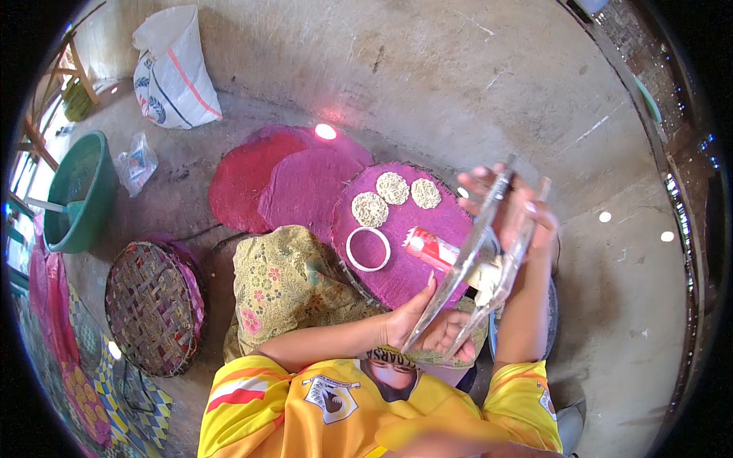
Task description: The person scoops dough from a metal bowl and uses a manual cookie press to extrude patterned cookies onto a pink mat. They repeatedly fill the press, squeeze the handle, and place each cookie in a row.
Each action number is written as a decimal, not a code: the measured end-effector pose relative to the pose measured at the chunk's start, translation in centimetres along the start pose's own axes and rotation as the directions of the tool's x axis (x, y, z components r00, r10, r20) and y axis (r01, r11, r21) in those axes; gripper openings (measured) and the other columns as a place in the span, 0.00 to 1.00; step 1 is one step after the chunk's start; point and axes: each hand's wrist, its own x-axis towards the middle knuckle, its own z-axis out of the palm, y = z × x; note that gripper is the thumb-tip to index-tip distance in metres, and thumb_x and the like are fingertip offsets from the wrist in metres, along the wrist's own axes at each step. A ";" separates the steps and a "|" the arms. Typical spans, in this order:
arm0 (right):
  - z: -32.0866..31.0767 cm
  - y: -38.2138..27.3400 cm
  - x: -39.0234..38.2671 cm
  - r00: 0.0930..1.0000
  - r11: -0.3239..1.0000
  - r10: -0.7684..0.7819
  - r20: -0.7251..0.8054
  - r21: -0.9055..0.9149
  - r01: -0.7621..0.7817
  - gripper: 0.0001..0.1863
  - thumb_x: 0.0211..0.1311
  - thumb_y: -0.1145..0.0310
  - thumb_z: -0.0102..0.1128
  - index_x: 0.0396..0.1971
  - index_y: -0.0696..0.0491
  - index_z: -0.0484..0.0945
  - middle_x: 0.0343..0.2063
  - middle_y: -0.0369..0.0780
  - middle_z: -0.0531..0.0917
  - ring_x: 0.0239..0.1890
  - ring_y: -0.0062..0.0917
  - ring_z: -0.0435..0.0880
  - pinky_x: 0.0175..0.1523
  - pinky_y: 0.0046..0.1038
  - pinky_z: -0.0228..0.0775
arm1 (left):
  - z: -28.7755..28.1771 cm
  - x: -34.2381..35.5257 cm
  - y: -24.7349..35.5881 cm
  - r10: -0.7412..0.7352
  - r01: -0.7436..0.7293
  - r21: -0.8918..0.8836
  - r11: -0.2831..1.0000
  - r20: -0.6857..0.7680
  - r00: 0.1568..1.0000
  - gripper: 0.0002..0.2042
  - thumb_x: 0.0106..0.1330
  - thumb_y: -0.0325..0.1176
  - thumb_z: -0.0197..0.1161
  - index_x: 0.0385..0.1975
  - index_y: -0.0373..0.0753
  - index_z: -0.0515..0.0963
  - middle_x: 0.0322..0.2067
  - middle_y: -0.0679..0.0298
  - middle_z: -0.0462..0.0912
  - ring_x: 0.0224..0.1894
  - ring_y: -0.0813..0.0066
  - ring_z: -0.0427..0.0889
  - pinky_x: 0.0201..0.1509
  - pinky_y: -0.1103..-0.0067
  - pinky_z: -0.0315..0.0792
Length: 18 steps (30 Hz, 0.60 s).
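Note:
Between my hands is a tilted two-bar hand press (467, 259), its long bars slightly apart. My left hand (412, 320) grips the lower ends. My right hand (540, 223) has its fingers around the upper ends. A pale, dough-like mass (487, 284) shows between the bars near their middle. Below the press lies a round tray covered in magenta cloth (397, 286). On it rest three pale, noodle-like discs, one of them a disc (370, 209) beside a white ring (349, 249). A red and white cylinder (430, 246) lies there too, partly hidden by the press.
More round magenta (313, 191) and red (248, 187) pieces overlap beyond the tray. Patterned cloth (279, 278) covers my lap. A woven tray (153, 309), a green basin (99, 172), a plastic bag (137, 164) and a white sack (179, 80) stand left. A dark-rimmed vessel (548, 305) sits under my right arm.

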 end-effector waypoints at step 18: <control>-4.3 13.1 13.3 0.624 0.512 0.642 -0.446 -0.357 -0.781 0.10 0.45 0.65 0.52 0.22 0.58 0.71 0.18 0.47 0.77 0.19 0.33 0.76 0.26 0.34 0.70 | -2.5 -1.2 1.6 0.382 -0.276 -0.555 0.785 0.082 0.921 0.20 0.58 0.47 0.49 0.41 0.37 0.67 0.30 0.62 0.67 0.35 0.65 0.68 0.48 0.67 0.63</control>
